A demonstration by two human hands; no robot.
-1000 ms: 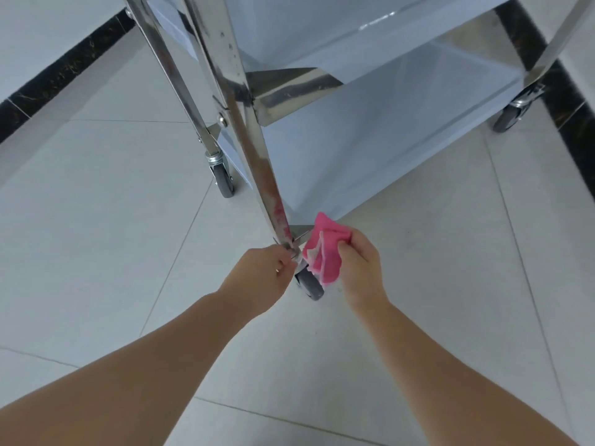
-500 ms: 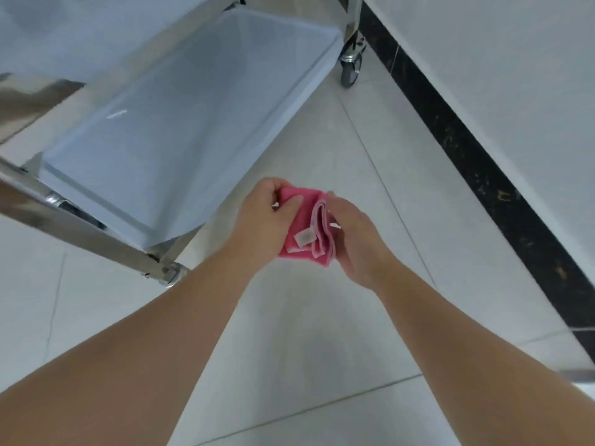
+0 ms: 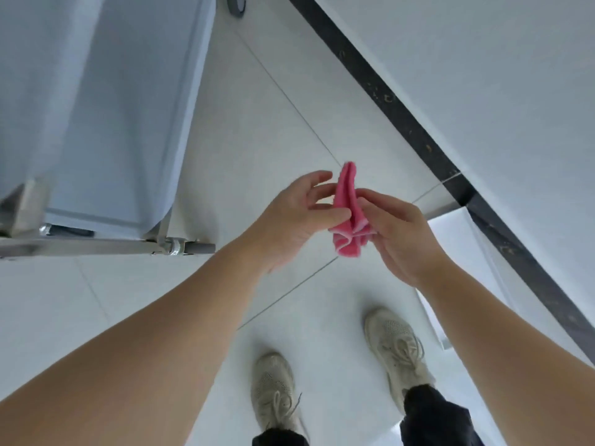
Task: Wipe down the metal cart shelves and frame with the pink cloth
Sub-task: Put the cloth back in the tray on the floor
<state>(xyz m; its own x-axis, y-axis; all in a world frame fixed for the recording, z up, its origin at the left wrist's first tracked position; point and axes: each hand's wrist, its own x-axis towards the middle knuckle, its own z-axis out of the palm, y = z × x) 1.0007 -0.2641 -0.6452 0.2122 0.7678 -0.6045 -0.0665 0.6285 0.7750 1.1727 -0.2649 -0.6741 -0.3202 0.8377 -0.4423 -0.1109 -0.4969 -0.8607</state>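
The pink cloth [image 3: 347, 210], folded into a narrow upright bundle, hangs in the air between both hands over the floor. My left hand [image 3: 291, 217] pinches its left side with thumb and fingertips, the other fingers spread. My right hand [image 3: 397, 235] pinches its right side. The metal cart [image 3: 106, 117] stands at the left, its pale blue-grey shelves and steel frame bar [image 3: 96, 245] well clear of the cloth.
White tiled floor [image 3: 257, 123] lies beneath me, with my two beige sneakers [image 3: 394, 349] near the bottom. A white wall with a black skirting strip [image 3: 402, 114] runs diagonally on the right. A cart caster [image 3: 236, 6] shows at the top.
I have stood up and turned away from the cart leg. The cloth went from my right hand alone to both hands and is now folded narrower and held upright.
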